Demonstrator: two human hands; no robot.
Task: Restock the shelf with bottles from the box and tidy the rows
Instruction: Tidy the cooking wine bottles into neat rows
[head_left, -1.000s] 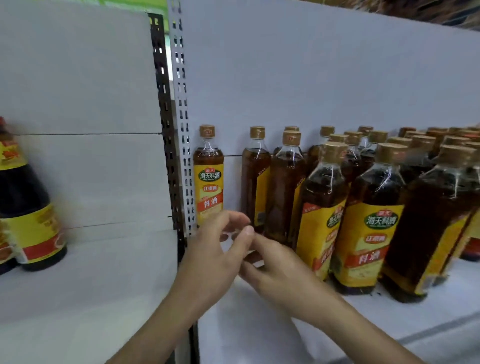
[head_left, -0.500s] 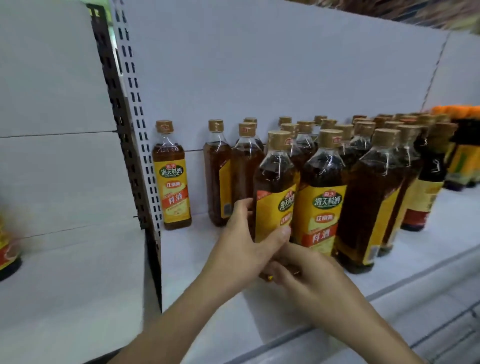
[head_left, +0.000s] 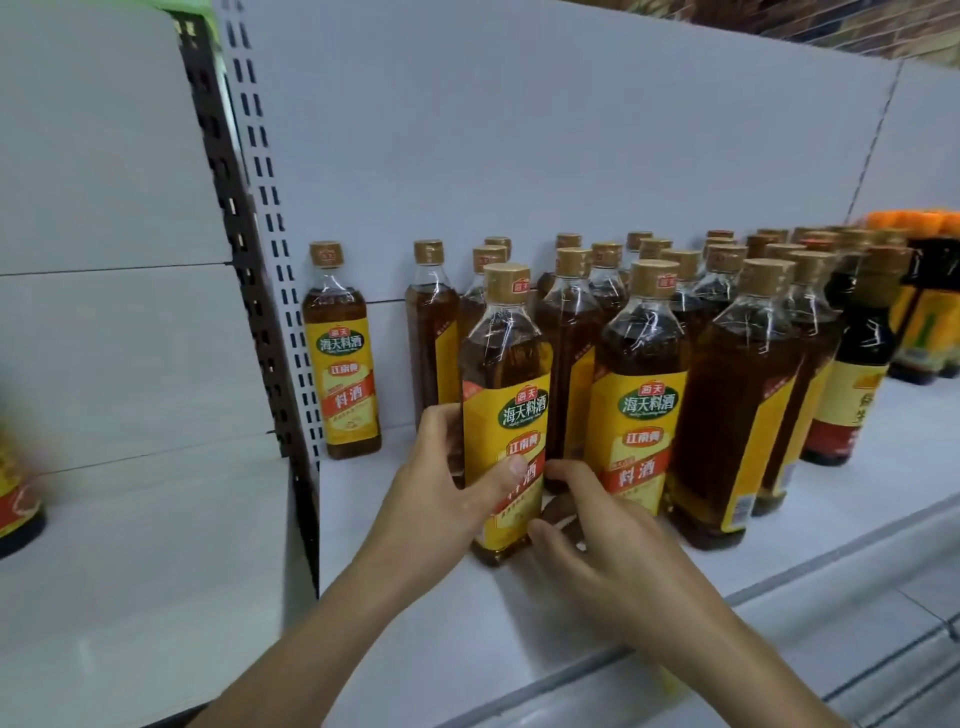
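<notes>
Square-shouldered amber bottle (head_left: 503, 415), glossy yellow label, gripped by both hands (head_left: 441, 499).

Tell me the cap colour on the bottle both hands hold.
Tan cap, clearest in the head view.

Premises: retail shop aisle. A white shelf (head_left: 415, 649) carries rows of identical labelled bottles (head_left: 639, 405). Slotted uprights (head_left: 270, 270) stand left of them.

Blurred bottle (head_left: 18, 499) cut off at left edge
</notes>
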